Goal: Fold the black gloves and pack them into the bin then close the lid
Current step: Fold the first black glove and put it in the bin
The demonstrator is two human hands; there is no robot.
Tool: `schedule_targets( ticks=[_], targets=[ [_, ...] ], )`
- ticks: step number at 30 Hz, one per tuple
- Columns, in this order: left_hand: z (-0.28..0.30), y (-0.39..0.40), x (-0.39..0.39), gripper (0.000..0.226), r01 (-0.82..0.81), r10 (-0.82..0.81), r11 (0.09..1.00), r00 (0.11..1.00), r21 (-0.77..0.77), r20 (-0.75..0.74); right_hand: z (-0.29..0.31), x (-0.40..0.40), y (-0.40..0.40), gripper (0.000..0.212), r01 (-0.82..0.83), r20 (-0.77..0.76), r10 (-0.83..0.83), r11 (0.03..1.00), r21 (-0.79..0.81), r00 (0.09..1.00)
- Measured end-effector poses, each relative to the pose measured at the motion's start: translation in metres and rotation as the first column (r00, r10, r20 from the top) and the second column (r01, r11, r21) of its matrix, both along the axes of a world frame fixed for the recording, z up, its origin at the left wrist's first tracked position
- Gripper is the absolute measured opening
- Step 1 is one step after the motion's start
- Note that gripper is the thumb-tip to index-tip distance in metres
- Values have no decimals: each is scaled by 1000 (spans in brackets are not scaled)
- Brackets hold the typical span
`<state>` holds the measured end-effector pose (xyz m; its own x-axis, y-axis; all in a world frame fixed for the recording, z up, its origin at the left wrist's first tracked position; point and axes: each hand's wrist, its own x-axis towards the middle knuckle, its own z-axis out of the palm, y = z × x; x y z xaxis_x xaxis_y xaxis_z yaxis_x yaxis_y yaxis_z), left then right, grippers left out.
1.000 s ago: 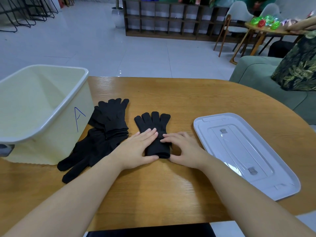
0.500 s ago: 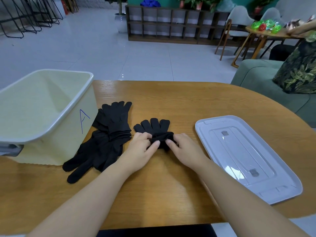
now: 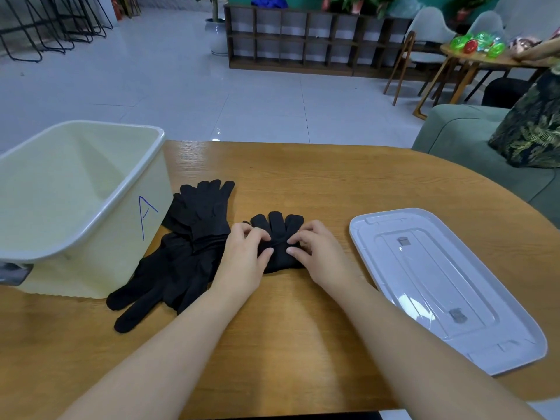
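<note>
A black glove (image 3: 277, 225) lies on the wooden table (image 3: 348, 183) in front of me, its fingertips pointing away and its cuff end folded up over the palm. My left hand (image 3: 247, 256) and my right hand (image 3: 315, 253) both pinch the folded edge between thumb and curled fingers, one at each side. A pile of several more black gloves (image 3: 188, 247) lies just left of my left hand. The cream bin (image 3: 100, 219), marked with a blue A, stands open at the far left. Its white lid (image 3: 439, 286) lies flat on the table to the right.
The table's rounded edge runs along the right, behind the lid. A green sofa (image 3: 472, 140) with a patterned cushion stands beyond it. A dark shelf unit (image 3: 303, 40), chairs and a small wooden table with bright objects are far back on the tiled floor.
My hands went from pressing flat on the glove's cuff to lifting it and folding it forward over the palm. Both hands moved away from me with the fold.
</note>
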<state>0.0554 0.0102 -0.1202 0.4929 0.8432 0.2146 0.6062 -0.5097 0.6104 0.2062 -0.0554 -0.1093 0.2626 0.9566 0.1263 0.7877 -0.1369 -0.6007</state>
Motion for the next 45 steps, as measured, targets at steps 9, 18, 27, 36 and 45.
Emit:
schedule_targets(
  ticks=[9,18,27,36,45],
  targets=[
    [3,14,-13,67,356,-367,930,888,-91,-276,10,8,-5,57,-193,107,228,944,-269,968],
    [10,13,-13,55,410,-345,910,825,54,-447,13,14,-9,52,-241,139,277,942,-232,951],
    [15,4,-16,51,364,-358,930,875,-45,-327,11,10,-24,34,-172,-30,169,971,-168,985],
    [29,9,-6,33,179,-204,966,971,-188,-122,17,13,-14,15,-49,-329,0,989,-141,944],
    [26,36,30,45,-48,-4,979,968,-200,-250,20,18,18,25,97,-313,-211,934,-344,926]
  ],
)
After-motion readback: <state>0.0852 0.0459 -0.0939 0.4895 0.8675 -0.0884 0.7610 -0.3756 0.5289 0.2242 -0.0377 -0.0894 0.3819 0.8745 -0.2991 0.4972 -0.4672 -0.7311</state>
